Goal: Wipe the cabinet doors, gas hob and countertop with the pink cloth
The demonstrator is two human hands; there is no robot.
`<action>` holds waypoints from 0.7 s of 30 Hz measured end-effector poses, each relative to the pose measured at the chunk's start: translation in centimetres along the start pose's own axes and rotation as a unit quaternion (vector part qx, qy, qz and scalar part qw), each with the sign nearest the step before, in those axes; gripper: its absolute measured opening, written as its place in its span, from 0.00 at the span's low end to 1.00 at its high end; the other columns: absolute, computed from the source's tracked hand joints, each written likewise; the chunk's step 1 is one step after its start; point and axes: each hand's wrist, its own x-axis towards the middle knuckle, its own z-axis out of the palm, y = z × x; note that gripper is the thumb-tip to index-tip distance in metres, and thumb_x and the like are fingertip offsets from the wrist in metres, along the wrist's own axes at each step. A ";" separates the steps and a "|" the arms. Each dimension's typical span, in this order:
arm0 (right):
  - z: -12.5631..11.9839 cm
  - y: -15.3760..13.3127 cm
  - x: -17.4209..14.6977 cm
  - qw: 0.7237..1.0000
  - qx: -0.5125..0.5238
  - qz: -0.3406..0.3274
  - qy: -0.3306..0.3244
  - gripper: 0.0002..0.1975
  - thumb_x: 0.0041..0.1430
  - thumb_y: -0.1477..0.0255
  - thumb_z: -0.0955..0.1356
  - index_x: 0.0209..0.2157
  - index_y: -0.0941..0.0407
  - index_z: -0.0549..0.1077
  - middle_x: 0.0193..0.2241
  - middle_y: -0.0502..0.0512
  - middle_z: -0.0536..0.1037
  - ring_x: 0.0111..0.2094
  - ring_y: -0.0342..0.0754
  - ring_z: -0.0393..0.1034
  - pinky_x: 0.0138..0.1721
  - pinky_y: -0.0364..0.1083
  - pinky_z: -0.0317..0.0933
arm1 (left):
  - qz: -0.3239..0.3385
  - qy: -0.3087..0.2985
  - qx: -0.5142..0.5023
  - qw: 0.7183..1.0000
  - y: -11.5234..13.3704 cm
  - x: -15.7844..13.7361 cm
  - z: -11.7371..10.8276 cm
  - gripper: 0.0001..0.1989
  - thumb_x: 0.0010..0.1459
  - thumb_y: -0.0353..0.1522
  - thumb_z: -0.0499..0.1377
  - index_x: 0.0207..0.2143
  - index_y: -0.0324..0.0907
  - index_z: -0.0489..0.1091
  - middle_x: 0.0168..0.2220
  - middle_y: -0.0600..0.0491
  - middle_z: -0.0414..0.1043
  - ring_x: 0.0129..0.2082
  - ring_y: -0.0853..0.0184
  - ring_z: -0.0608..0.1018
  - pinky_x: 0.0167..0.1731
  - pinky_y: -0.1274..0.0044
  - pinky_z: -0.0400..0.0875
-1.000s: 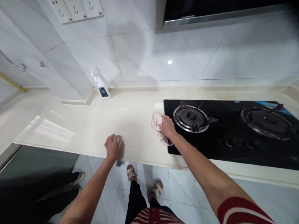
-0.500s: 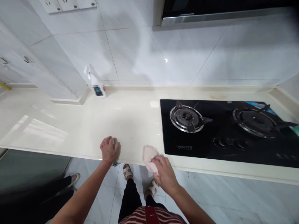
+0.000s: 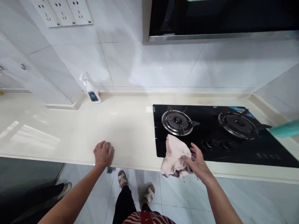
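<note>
A pale pink cloth with dark patches on its lower side hangs from my right hand. My thumb pinches its right side, while some fingers stick out past it. The cloth is over the front left part of the black gas stove and the counter's front edge. My left hand rests on the cream countertop near that edge, fingers bent, a gap beside the thumb, with nothing seen in it.
A white spray bottle stands at the back left against the wall. Two burners, the left burner and the right burner, carry pan supports. A green object lies at the far right. A dark range hood hangs above.
My right hand has moved right and forward from the counter's edge to the stove, with the cloth now spread wider. My left hand stays on the counter. The view has shifted slightly.
</note>
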 end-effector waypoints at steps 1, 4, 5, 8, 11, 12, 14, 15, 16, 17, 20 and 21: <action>-0.1 0.5 0.9 0.996 -0.071 -0.033 0.040 0.45 0.46 0.49 0.70 0.65 0.50 0.59 0.60 0.63 0.61 0.58 0.61 0.60 0.57 0.60 0.59 | 0.000 0.001 0.001 1.000 0.0 0.0 0.0 0.15 0.62 0.38 0.54 0.49 0.44 0.72 0.56 0.43 0.67 0.58 0.52 0.66 0.56 0.59 0.60; 1.4 1.9 2.2 0.971 -0.199 -0.114 0.071 0.37 0.56 0.47 0.63 0.63 0.48 0.64 0.61 0.62 0.60 0.61 0.63 0.54 0.60 0.65 0.51 | -0.001 0.004 0.005 1.000 -0.1 0.0 0.1 0.16 0.62 0.39 0.54 0.49 0.44 0.72 0.56 0.43 0.68 0.58 0.52 0.66 0.55 0.60 0.60; 2.4 2.2 2.2 0.964 -0.229 -0.123 0.051 0.34 0.59 0.47 0.61 0.63 0.47 0.64 0.61 0.62 0.59 0.61 0.63 0.53 0.59 0.66 0.51 | -0.001 0.004 0.006 1.000 -0.1 0.0 0.2 0.16 0.62 0.39 0.54 0.49 0.44 0.72 0.56 0.43 0.68 0.58 0.52 0.66 0.55 0.60 0.60; 6.1 2.3 2.5 0.932 -0.342 -0.117 0.035 0.34 0.60 0.46 0.62 0.63 0.46 0.65 0.64 0.63 0.54 0.62 0.69 0.49 0.57 0.70 0.49 | -0.004 0.004 0.008 1.000 -0.1 0.0 0.2 0.15 0.62 0.39 0.54 0.48 0.44 0.72 0.56 0.43 0.68 0.58 0.53 0.66 0.56 0.60 0.59; 9.6 1.0 3.9 0.902 -0.405 -0.123 0.083 0.35 0.60 0.47 0.64 0.64 0.50 0.64 0.66 0.68 0.49 0.63 0.73 0.46 0.56 0.73 0.47 | -0.006 0.002 0.009 1.000 -0.1 0.1 0.3 0.15 0.62 0.39 0.55 0.48 0.44 0.72 0.56 0.43 0.68 0.58 0.53 0.67 0.56 0.60 0.59; 10.5 0.2 4.5 0.899 -0.410 -0.129 0.083 0.34 0.61 0.48 0.63 0.64 0.50 0.63 0.66 0.68 0.49 0.63 0.73 0.46 0.56 0.73 0.47 | -0.007 0.003 0.010 1.000 -0.1 0.1 0.2 0.15 0.62 0.39 0.55 0.48 0.44 0.72 0.56 0.43 0.68 0.58 0.53 0.67 0.55 0.60 0.59; 12.3 -1.5 5.5 0.899 -0.410 -0.146 0.057 0.32 0.62 0.51 0.63 0.64 0.48 0.63 0.67 0.67 0.50 0.63 0.72 0.46 0.56 0.72 0.47 | -0.006 0.005 0.012 1.000 -0.2 0.1 0.3 0.16 0.62 0.39 0.55 0.48 0.44 0.72 0.56 0.43 0.68 0.58 0.52 0.67 0.55 0.60 0.60; 13.2 -2.4 5.7 0.898 -0.409 -0.158 0.036 0.30 0.63 0.54 0.64 0.64 0.48 0.64 0.67 0.66 0.51 0.63 0.72 0.46 0.56 0.72 0.47 | -0.006 0.005 0.012 1.000 -0.2 0.2 0.3 0.16 0.62 0.39 0.55 0.48 0.44 0.72 0.56 0.43 0.68 0.58 0.52 0.67 0.55 0.59 0.60; 14.2 -3.1 5.5 0.896 -0.407 -0.175 0.008 0.29 0.62 0.57 0.64 0.63 0.48 0.65 0.66 0.65 0.52 0.63 0.71 0.46 0.56 0.71 0.47 | -0.006 0.006 0.012 1.000 -0.3 0.2 0.3 0.16 0.62 0.39 0.55 0.48 0.44 0.72 0.56 0.43 0.68 0.58 0.52 0.67 0.55 0.59 0.60; 15.2 -3.7 5.0 0.894 -0.401 -0.200 -0.025 0.27 0.62 0.61 0.65 0.62 0.47 0.66 0.66 0.63 0.54 0.63 0.70 0.47 0.57 0.70 0.47 | -0.006 0.005 0.012 1.000 -0.3 0.2 0.3 0.16 0.62 0.39 0.55 0.48 0.44 0.72 0.56 0.43 0.68 0.58 0.52 0.67 0.55 0.59 0.60; 18.6 -4.1 1.1 0.880 -0.335 -0.307 -0.141 0.28 0.56 0.72 0.68 0.59 0.44 0.69 0.63 0.57 0.62 0.60 0.63 0.51 0.57 0.63 0.51 | -0.006 0.008 0.011 1.000 -0.5 0.3 0.4 0.16 0.62 0.39 0.54 0.48 0.44 0.73 0.56 0.43 0.69 0.58 0.52 0.67 0.55 0.59 0.60; 19.6 -3.8 -0.5 0.874 -0.299 -0.343 -0.172 0.28 0.54 0.74 0.68 0.58 0.44 0.70 0.61 0.56 0.64 0.59 0.61 0.53 0.57 0.61 0.52 | -0.004 0.009 0.009 1.000 -0.6 0.4 0.4 0.16 0.62 0.39 0.54 0.48 0.44 0.73 0.56 0.43 0.69 0.58 0.52 0.67 0.55 0.58 0.60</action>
